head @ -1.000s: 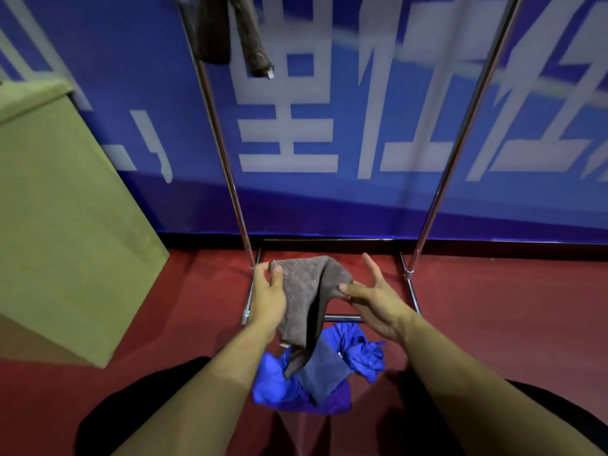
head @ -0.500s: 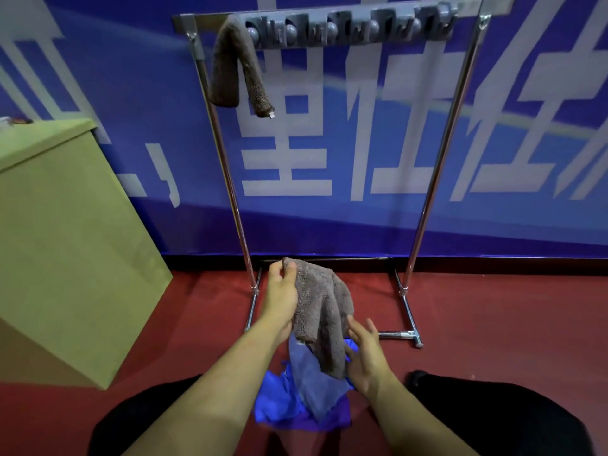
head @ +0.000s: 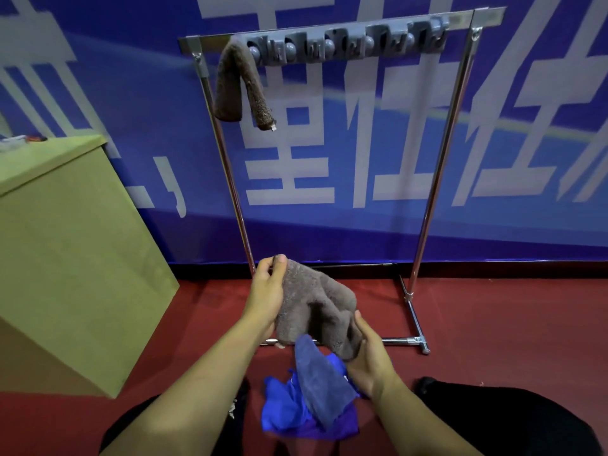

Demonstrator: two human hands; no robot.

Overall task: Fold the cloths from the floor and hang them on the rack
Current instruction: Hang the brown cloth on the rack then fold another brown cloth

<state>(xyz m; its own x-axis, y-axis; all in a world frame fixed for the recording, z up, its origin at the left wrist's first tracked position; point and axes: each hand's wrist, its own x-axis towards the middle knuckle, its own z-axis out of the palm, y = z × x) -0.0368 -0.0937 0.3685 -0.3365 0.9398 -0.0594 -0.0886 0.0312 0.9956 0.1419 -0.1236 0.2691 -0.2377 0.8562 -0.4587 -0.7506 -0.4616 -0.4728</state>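
I hold a fuzzy brown cloth [head: 316, 304] in front of me, low before the metal rack [head: 437, 166]. My left hand [head: 266, 291] pinches its upper corner between thumb and fingers. My right hand [head: 368, 357] grips its lower end from below. A grey-blue cloth [head: 316, 380] hangs down under the brown one onto a pile of bright blue cloths [head: 286, 413] on the floor. Another brown cloth [head: 237, 83] hangs folded over the left end of the rack's top bar, beside a row of grey clips [head: 345, 41].
A tan cardboard box [head: 65, 258] stands at the left, close to the rack's left post. A blue banner wall [head: 526, 159] runs behind the rack. The rack's base bar [head: 401, 340] lies on the red floor [head: 510, 324] just beyond my hands. My dark-clothed knees fill the bottom corners.
The view has tilted up, bringing the rack's top bar and clips into sight. My right hand dropped from the cloth's right edge to its lower end and took hold. The left hand kept its pinch.
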